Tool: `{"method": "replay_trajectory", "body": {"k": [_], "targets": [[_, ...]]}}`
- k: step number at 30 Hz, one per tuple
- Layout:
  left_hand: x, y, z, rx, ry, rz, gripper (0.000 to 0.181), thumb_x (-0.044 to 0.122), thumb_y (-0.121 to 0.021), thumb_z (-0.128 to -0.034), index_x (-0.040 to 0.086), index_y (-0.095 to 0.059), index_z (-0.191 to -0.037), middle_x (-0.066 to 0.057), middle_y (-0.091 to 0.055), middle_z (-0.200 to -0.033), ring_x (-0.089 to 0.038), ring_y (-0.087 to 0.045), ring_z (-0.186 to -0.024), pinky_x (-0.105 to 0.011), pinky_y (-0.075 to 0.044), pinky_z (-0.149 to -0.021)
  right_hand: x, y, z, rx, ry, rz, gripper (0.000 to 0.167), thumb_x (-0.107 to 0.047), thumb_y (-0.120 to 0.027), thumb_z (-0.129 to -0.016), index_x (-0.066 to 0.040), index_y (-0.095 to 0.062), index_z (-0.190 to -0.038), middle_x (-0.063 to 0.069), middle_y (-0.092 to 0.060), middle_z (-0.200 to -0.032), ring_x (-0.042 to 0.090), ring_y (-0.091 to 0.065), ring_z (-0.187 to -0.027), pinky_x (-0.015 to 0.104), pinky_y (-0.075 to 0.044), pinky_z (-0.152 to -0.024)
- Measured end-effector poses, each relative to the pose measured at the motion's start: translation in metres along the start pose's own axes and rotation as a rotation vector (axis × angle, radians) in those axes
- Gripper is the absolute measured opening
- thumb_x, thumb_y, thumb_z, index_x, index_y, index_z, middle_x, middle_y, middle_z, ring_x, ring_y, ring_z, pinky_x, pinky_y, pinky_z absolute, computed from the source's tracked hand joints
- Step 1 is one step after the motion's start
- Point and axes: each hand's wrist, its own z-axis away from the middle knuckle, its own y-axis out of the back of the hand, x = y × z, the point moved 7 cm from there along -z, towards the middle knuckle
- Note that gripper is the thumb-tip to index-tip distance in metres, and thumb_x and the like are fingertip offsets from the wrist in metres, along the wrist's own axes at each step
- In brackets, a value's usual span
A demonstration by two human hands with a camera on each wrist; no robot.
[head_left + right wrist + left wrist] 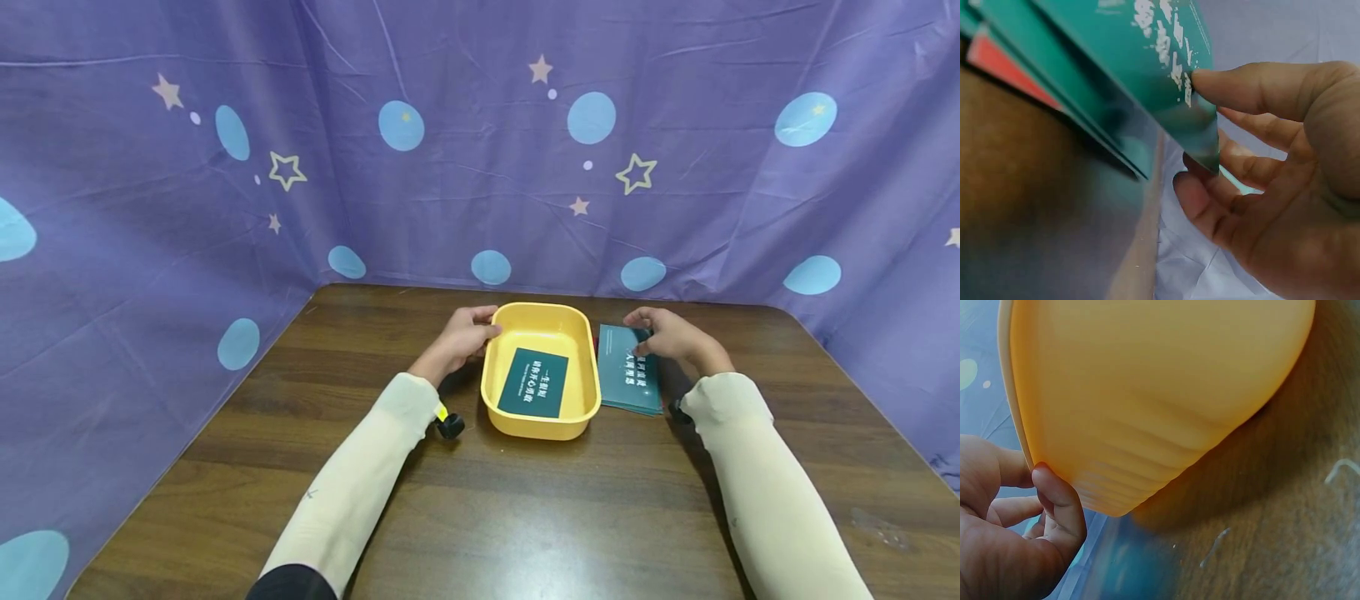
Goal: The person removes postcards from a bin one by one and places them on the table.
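Observation:
A yellow plastic basin (542, 427) stands on the table, and a dark green card (534, 383) with white writing lies inside it. My left hand (467, 337) pinches the basin's rim at its far left side; in the left wrist view the thumb and fingers of that hand (1022, 531) meet at the rim. Just right of the basin lies a stack of green cards (622, 383). My right hand (675, 340) pinches the top card (1179, 125) between thumb and fingers. Its edge is lifted off the stack in the right wrist view.
A brown wooden table (525, 517) holds everything. Behind it and along the left hangs a purple curtain (480, 200) with stars and blue spots. Something red (1013, 69) shows beneath the green cards. A small transparent piece (879, 528) lies at the right.

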Motion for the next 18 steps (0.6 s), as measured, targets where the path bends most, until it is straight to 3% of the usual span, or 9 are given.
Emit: {"method": "replay_trajectory", "body": {"k": [8, 18], "targets": [[0.0, 0.0, 0.0, 0.003, -0.002, -0.002, 0.054, 0.003, -0.062, -0.099, 0.004, -0.048, -0.152, -0.015, -0.06, -0.129, -0.02, -0.06, -0.078, -0.021, -0.05, -0.054, -0.001, -0.01, -0.003, -0.007, -0.021, 0.183, 0.054, 0.001, -0.077, -0.084, 0.008, -0.055, -0.133, 0.035, -0.056, -0.136, 0.051, -0.05, -0.129, 0.064, -0.042, -0.108], [0.0, 0.0, 0.0, -0.003, -0.008, 0.006, 0.055, 0.003, -0.063, -0.0986, 0.004, -0.048, -0.152, -0.014, -0.06, -0.125, -0.018, -0.055, -0.07, -0.022, -0.048, -0.053, -0.003, -0.012, -0.003, -0.014, -0.055, 0.254, 0.05, 0.0, -0.077, -0.084, 0.006, -0.058, -0.13, 0.031, -0.061, -0.128, 0.047, -0.057, -0.12, 0.061, -0.048, -0.102]]}}
